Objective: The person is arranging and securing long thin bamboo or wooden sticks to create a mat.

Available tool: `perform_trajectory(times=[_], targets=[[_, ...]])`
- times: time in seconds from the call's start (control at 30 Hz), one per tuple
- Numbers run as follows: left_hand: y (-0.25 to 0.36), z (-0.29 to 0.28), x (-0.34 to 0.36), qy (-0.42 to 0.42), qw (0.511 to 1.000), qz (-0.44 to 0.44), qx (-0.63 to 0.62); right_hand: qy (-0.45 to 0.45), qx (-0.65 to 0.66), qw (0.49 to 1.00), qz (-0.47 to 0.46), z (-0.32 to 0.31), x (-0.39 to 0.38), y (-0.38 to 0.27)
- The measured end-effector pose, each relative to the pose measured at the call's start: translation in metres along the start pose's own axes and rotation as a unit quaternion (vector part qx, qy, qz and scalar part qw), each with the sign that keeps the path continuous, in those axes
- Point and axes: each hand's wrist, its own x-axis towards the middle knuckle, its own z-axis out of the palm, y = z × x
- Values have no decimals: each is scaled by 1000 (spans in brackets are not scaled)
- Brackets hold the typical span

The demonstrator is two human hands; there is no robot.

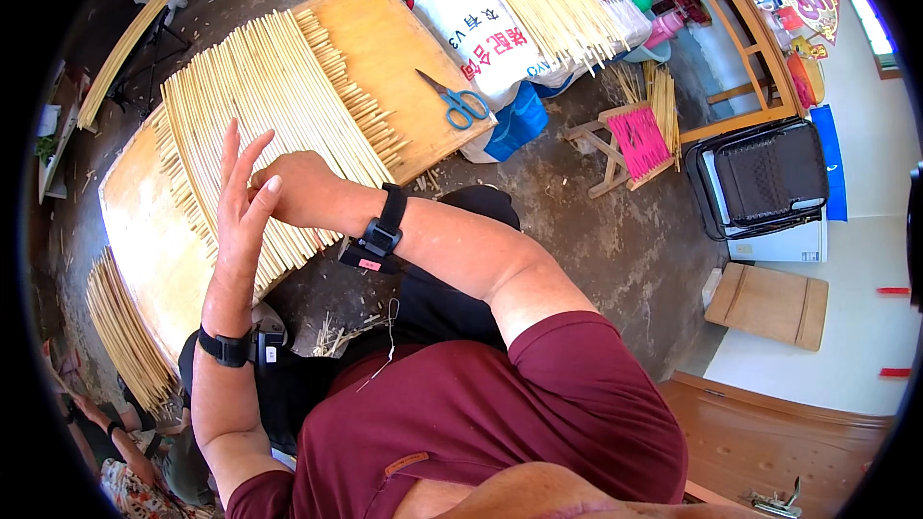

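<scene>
A maroon short-sleeved shirt (500, 413) is filling the foreground. Beyond it, a row of pale, thin bamboo sticks (279, 106) is lying side by side on a tilted wooden board (385, 38), long axes running away up-left. The left hand (238, 197) is hovering flat, fingers spread; the right hand (293, 187), loosely curled, is resting on the sticks, nearer them. Blue-handled scissors (461, 104) are lying well apart.
</scene>
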Motion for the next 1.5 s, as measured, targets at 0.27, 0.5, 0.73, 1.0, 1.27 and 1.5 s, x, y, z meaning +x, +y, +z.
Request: perform_trajectory(times=[0.27,0.5,0.73,1.0,1.27,1.5], targets=[[-2,1,2,12,999,15,35,-11,-49,999,3,-14,3,3],[-19,-13,9,98,992,-75,1,63,182,980,42,-50,19,7],[-12,-7,-8,-105,934,-197,-280,-82,517,845,-111,-58,7,-18],[-6,-2,-10,-208,874,-201,-390,-303,521,793,-90,-58,10,-2],[-27,2,-4,-110,964,-229,-79,-166,485,852,-101,-36,13,-3],[-49,5,0,-57,983,-31,174,-92,369,924,-34,-25,8,-13]])
